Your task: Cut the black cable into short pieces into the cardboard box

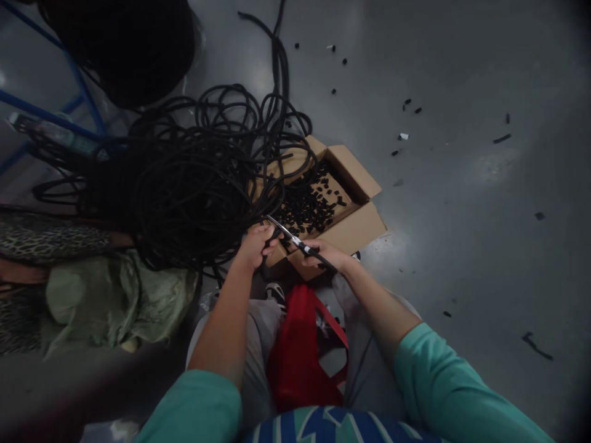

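Note:
My left hand [259, 246] is closed around a black cord [276, 234] just over the near edge of an open cardboard box [353, 227]. My right hand [327, 253] grips a slim scissors-like tool [292, 237] with a shiny metal front, white bands and a black rear part. Its metal tip points up and left, close to my left fingers. Whether the blades are apart is too small to tell. Many short black pieces [307, 209] lie in the box. Left of it a big tangle of black cord [184, 184] spreads, some loops hanging over the box.
A large black roll [124, 49] and a blue metal frame [78, 80] stand at upper left. Beside the tangle is a person's patterned sleeve or leg [50, 240] and green cloth [115, 295]. A red bag [295, 357] hangs between my knees. Scraps [418, 111] dot the grey floor.

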`<state>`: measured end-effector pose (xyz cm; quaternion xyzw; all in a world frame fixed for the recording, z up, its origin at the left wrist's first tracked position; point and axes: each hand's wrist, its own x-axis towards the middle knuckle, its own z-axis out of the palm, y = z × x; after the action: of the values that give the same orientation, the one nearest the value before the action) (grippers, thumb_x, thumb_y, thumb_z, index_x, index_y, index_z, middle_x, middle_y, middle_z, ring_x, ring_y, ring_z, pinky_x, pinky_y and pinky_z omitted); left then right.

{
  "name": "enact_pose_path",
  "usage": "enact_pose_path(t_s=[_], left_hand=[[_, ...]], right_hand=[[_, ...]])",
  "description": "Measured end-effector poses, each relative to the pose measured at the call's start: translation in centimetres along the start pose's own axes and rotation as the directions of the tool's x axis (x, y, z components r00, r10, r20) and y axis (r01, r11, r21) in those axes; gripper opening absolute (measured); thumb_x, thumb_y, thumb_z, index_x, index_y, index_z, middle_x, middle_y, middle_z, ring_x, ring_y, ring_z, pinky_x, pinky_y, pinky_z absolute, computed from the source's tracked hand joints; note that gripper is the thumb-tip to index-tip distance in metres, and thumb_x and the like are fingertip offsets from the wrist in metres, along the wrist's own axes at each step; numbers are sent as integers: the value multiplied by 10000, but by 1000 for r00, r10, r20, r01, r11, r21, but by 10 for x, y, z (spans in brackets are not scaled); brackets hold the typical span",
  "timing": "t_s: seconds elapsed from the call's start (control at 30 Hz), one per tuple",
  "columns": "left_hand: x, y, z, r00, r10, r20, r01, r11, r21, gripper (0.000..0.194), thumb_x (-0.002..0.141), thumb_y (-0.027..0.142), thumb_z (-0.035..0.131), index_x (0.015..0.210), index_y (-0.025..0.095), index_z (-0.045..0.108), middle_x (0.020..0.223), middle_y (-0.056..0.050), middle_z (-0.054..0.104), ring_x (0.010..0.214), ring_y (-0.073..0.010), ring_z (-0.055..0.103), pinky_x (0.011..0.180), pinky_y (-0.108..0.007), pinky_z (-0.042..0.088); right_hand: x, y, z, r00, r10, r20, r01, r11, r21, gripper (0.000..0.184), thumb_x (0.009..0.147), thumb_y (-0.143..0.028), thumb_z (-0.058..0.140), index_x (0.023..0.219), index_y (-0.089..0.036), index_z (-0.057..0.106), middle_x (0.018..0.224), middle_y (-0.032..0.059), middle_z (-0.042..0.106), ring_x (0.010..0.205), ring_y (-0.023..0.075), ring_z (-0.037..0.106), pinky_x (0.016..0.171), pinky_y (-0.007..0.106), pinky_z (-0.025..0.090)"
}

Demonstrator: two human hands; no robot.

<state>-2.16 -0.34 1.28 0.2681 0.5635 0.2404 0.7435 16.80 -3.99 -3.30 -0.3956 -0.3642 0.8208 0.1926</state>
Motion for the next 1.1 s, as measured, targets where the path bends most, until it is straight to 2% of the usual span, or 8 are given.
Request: enact_pose_path(t_s=[0.1,0.2,0.37,0.43,0.53,0.7,0.93,1.1], left_hand=[[1,-2,1,1000,17,11,-18,998,63,336,669,439,603,673,116,509,456,52,411,316,-4,239,352,-175,136],[2,-6,5,995,91,-33,-83,977,195,278,705,402,563,672,127,536,470,52,404,358,-21,274,373,-177,165],[4,-11,11,982,189,21,-181,892,414,244,716,287,549,897,139,620,571,29,488,502,-61,406,484,-192,291],[4,-10,11,974,227,-10,-207,904,373,275,730,270,525,959,138,601,591,29,495,492,-60,400,490,-203,292],[3,-5,11,967,247,-60,-233,955,183,278,712,228,536,967,125,573,618,27,506,470,-48,404,493,-210,301],[-1,3,11,973,212,-89,-221,969,-114,298,612,162,637,897,110,568,661,8,541,498,-53,473,499,-212,341],[-9,13,11,964,212,-163,-242,950,-197,245,603,188,670,788,153,515,584,30,562,450,-68,503,467,-209,374],[-17,20,7,921,261,-289,-327,922,-208,222,644,285,657,775,181,510,508,64,511,365,-40,421,383,-177,294]], right_hand=[[2,2,1,999,-7,-33,7,1000,-3,462,518,-198,658,970,-128,595,492,-99,438,394,21,368,386,154,270],[4,6,0,997,39,-62,-35,997,63,492,515,-213,660,994,-125,585,448,-102,444,367,30,368,367,158,266],[5,8,-5,976,45,-215,17,960,279,524,535,-229,634,1041,-133,537,406,-109,445,340,41,369,360,164,300],[5,8,-7,976,73,-207,-9,956,295,515,525,-217,641,1022,-135,531,413,-104,458,339,41,378,357,161,304],[6,9,-7,968,147,-204,-82,951,297,466,529,-201,639,976,-148,523,431,-93,482,342,45,399,348,157,305],[11,15,-6,930,170,-326,-64,948,313,396,549,-193,632,921,-167,499,443,-86,493,354,50,417,345,153,311],[13,19,-11,898,153,-413,-11,945,326,397,576,-267,674,916,-178,489,431,-73,498,354,65,425,344,169,331],[15,23,-15,898,132,-421,13,946,324,356,628,-297,662,912,-168,492,458,-47,523,372,72,451,343,171,340]])
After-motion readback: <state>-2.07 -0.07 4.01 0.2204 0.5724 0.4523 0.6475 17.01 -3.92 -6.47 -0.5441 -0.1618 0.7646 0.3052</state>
